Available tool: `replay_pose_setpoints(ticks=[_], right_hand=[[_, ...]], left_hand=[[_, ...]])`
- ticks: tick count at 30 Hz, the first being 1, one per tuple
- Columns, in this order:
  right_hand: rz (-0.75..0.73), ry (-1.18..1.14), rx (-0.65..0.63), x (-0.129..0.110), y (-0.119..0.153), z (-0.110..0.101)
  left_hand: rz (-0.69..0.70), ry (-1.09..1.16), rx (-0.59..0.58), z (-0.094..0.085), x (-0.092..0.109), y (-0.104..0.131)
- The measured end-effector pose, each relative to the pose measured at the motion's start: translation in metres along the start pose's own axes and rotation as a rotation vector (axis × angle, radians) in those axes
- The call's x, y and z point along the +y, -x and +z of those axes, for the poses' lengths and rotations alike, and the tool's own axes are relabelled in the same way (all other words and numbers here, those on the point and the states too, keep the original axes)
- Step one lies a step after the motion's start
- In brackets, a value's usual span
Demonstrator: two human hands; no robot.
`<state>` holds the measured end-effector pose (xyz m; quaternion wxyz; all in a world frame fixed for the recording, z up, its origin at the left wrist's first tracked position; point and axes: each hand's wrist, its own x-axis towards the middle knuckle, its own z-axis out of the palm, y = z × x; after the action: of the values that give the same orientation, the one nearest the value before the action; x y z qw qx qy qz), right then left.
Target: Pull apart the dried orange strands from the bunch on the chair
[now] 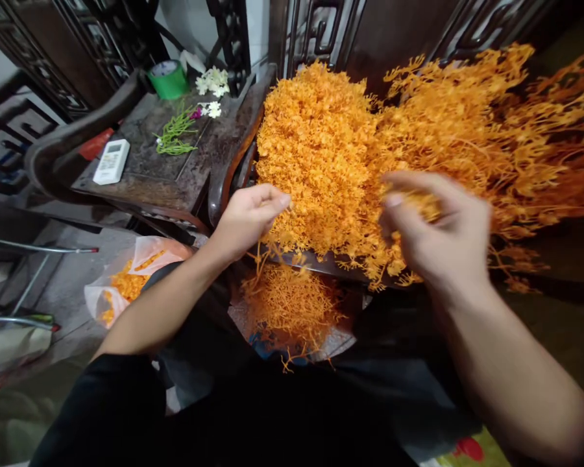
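My left hand [253, 214] is closed in a pinch at the near left edge of a large heap of orange artificial flower sprigs [316, 143]. A thin orange sprig [274, 251] hangs just below its fingers and seems to be held in them. My right hand [442, 227], smeared by motion, hovers over the heap's right part. Its thumb and index finger stand apart, and nothing clear shows between them. Below the heap, close to my lap, a bundle of bare orange stems [292, 301] sits in a container that is mostly hidden.
On the dark wooden side table [141, 175] lie green tape [168, 79], a white remote [111, 162], green stems [176, 133] and white flowers [213, 82]. A plastic bag [148, 250] with orange pieces lies on the floor at left, near metal bars [34, 279]. Longer orange branches [559, 143] stretch right.
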<state>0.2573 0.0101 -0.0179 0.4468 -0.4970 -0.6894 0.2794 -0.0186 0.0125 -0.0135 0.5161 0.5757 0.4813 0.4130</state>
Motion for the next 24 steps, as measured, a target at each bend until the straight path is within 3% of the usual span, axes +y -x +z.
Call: replay_pose_setpoints(ticks=[3, 5, 9, 11, 13, 18, 21, 24], right_hand=[[-0.073, -0.115, -0.228, -0.030, 0.020, 0.022], [-0.077, -0.198, -0.316, -0.042, 0.028, 0.032], [0.171, -0.426, -0.554, -0.041, 0.035, 0.040], [0.320, -0.481, -0.598, -0.035, 0.035, 0.038], [0.393, -0.525, -0.497, -0.029, 0.030, 0.031], [0.329, -0.501, -0.005, -0.012, -0.017, 0.011], [0.334, -0.270, 0.042, 0.009, -0.068, 0.022], [0.123, 0.171, 0.080, 0.028, -0.122, 0.053]], left_hand=[[0.086, 0.140, 0.156, 0.003, -0.001, -0.002], [0.140, 0.161, 0.215, 0.008, 0.000, -0.002], [0.255, 0.182, 0.297, 0.022, 0.003, -0.001], [0.314, 0.175, 0.322, 0.030, 0.004, 0.002], [0.365, 0.138, 0.341, 0.035, 0.006, 0.006], [0.486, -0.134, 0.335, 0.030, 0.013, 0.022], [0.619, -0.321, 0.226, 0.025, 0.010, 0.033], [0.806, -0.479, 0.024, 0.023, -0.003, 0.042]])
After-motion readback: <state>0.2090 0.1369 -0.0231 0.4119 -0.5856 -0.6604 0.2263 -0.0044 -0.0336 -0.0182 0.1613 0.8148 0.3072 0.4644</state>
